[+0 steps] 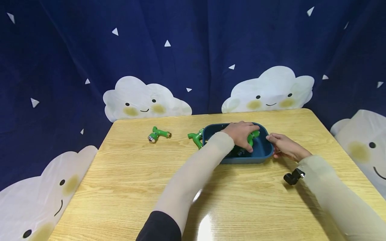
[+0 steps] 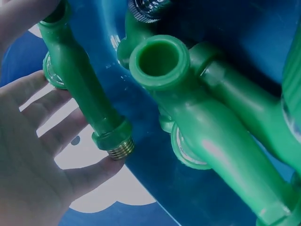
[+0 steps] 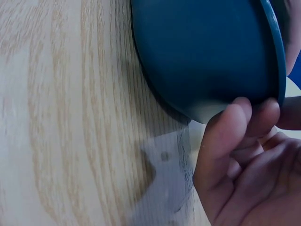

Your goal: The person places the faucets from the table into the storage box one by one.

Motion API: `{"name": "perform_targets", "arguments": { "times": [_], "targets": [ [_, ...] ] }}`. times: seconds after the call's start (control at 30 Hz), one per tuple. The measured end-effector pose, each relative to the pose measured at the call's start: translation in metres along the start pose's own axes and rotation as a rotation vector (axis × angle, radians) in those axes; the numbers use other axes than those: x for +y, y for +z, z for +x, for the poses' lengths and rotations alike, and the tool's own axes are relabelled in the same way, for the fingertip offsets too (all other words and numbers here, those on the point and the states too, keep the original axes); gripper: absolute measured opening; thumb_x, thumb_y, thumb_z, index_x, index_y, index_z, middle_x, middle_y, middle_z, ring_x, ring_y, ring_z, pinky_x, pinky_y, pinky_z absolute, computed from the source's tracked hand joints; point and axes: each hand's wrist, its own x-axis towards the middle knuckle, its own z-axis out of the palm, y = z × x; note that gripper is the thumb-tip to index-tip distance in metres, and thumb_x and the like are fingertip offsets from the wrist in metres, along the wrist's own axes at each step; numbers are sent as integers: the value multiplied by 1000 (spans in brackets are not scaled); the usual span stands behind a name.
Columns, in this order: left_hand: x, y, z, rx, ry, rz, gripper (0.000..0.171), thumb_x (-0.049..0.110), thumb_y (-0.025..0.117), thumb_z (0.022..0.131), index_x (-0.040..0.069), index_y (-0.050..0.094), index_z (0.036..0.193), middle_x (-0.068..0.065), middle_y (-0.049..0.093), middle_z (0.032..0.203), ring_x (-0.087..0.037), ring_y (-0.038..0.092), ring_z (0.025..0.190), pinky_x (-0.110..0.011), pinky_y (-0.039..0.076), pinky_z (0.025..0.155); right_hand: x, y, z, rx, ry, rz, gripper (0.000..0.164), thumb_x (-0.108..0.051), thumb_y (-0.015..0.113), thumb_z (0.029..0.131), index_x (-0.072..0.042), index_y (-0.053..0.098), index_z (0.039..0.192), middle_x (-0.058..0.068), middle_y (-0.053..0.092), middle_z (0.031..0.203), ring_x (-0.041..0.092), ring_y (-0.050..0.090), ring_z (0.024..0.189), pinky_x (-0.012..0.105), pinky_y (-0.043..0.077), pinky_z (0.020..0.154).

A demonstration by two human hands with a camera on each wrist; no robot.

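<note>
Reaching over a dark blue plastic bin (image 1: 245, 161), my left hand (image 1: 240, 133) holds a green plastic tap (image 2: 84, 82) with a brass threaded end. The thumb and fingers lie at the tap's two ends in the left wrist view. Below that hand in the bin are more green taps (image 2: 221, 136), one with its round open end facing up; the sleeve covers part of them in the head view. At the bin's right end, my right hand (image 1: 286, 147) grips the rim, fingers curled against the outer wall (image 3: 202, 61) and thumb at the lip.
One green tap (image 1: 161, 133) with a chrome part lies on the wooden table (image 1: 135, 187) to the left. Another green tap (image 1: 197, 138) sits right by the bin's left end. A dark blue curtain (image 1: 199, 40) with white clouds hangs behind the table.
</note>
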Motion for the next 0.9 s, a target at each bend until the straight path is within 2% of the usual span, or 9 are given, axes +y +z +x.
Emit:
{"name": "perform_targets", "arguments": {
  "times": [0.27, 0.43, 0.7, 0.9],
  "targets": [
    [3, -1, 2, -12, -6, -7, 95, 60, 73, 81, 37, 22, 158, 14, 28, 162, -12, 35, 146, -43, 38, 116, 0, 1, 0, 4, 4, 3, 35, -39, 33, 108, -6, 43, 101, -4, 45, 72, 9, 54, 61, 25, 54, 59],
    [6, 0, 6, -25, -13, 14, 96, 61, 73, 80, 38, 21, 158, 14, 26, 163, -11, 35, 146, -40, 39, 116, 0, 0, 0, 4, 4, -2, 35, -38, 32, 108, -6, 43, 101, -4, 46, 71, 9, 53, 61, 25, 54, 60],
    [10, 0, 10, -77, -42, 17, 95, 60, 73, 80, 42, 20, 157, 17, 24, 163, -11, 31, 148, -46, 32, 121, -3, 2, -1, 4, 5, -7, 36, -38, 33, 108, -5, 44, 102, -3, 46, 73, 9, 54, 61, 26, 54, 59],
    [12, 0, 11, -92, -34, 25, 93, 57, 75, 81, 42, 22, 156, 17, 27, 162, -10, 33, 147, -45, 33, 120, -2, 2, -1, 11, 3, -15, 36, -38, 32, 108, -5, 43, 100, -4, 45, 72, 9, 53, 60, 26, 53, 59]
  ]
}}
